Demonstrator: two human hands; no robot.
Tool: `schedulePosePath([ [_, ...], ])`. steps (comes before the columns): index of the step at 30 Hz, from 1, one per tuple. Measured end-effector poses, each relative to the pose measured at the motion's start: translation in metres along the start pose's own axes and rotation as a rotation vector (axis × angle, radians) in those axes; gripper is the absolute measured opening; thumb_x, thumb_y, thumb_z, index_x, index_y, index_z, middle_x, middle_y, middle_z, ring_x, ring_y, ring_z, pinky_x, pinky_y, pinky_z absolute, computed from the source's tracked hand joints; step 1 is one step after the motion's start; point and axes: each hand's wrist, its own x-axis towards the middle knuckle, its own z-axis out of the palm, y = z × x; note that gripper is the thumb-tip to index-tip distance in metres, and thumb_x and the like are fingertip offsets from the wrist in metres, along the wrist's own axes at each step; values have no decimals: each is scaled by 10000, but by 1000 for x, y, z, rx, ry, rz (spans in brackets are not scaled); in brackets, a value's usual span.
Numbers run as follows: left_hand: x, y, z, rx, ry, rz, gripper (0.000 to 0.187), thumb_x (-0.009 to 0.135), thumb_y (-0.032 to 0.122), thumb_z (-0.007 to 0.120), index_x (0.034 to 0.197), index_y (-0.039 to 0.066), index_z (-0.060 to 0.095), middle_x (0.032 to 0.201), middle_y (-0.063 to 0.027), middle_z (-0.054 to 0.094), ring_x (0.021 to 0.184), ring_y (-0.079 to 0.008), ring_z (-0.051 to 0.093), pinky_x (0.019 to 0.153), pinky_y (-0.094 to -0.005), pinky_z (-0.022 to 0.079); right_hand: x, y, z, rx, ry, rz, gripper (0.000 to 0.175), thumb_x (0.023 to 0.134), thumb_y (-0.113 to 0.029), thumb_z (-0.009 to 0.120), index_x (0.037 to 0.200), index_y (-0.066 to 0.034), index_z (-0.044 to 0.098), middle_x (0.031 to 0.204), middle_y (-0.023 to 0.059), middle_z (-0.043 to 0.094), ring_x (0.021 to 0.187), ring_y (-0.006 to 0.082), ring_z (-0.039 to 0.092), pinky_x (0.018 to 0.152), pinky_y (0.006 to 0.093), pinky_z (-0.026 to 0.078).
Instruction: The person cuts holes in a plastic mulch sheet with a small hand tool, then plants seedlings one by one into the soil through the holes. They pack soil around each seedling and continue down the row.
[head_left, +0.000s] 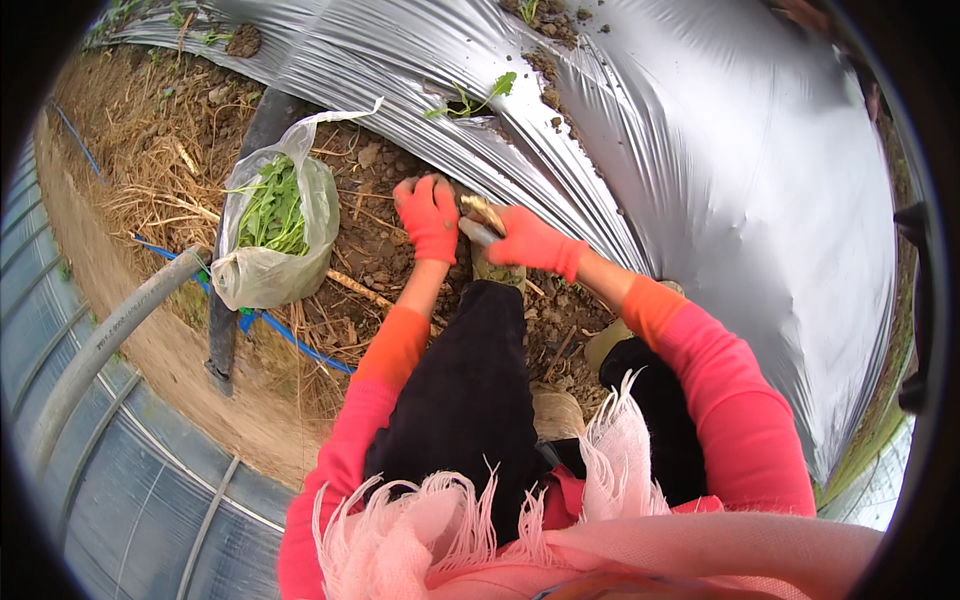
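Note:
My left hand, in a red work glove, reaches down to the soil at the edge of the silver plastic mulch film; its fingertips are hidden, so I cannot tell whether they pinch anything. My right hand, in a matching glove, is closed around a hand tool with a greyish end, just right of my left hand; the tool's kind is unclear. To the left stands a translucent plastic bag, open at the top and holding leafy green seedlings. One green seedling lies at a hole in the film.
A black pipe lies behind the bag, beside a curved grey pipe and a blue cord. Straw covers soil at the left. My boots stand on soil near the film's edge. Clear plastic sheeting on hoops lines the lower left.

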Motion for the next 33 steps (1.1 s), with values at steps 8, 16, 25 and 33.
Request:
schedulePosePath([
  [8,4,69,-11,-210,13,222,175,863,188,658,941,42,713,1011,-174,595,993,-351,551,891,-441,455,-80,-30,-18,-97,127,-93,670,775,-91,672,1418,-19,499,985,19,599,842,80,570,716,247,500],
  [16,78,81,15,260,-186,298,486,841,306,711,1282,123,619,1226,-206,575,1092,-414,543,914,-507,469,-48,-36,-56,86,319,-55,569,793,-65,631,1348,30,549,777,-1,555,550,54,512,497,237,440],
  [25,121,40,29,393,-95,298,159,788,267,746,931,199,757,939,-107,663,899,-349,623,781,-473,496,-31,-40,-49,140,347,-10,489,772,-101,658,1228,56,575,820,54,583,559,94,534,516,265,457],
  [33,132,2,13,206,11,48,178,761,269,726,852,118,749,930,-170,666,860,-381,643,756,-470,523,21,-61,-45,-447,346,-176,288,751,-240,665,901,-15,566,802,184,642,784,368,641,739,451,497],
])
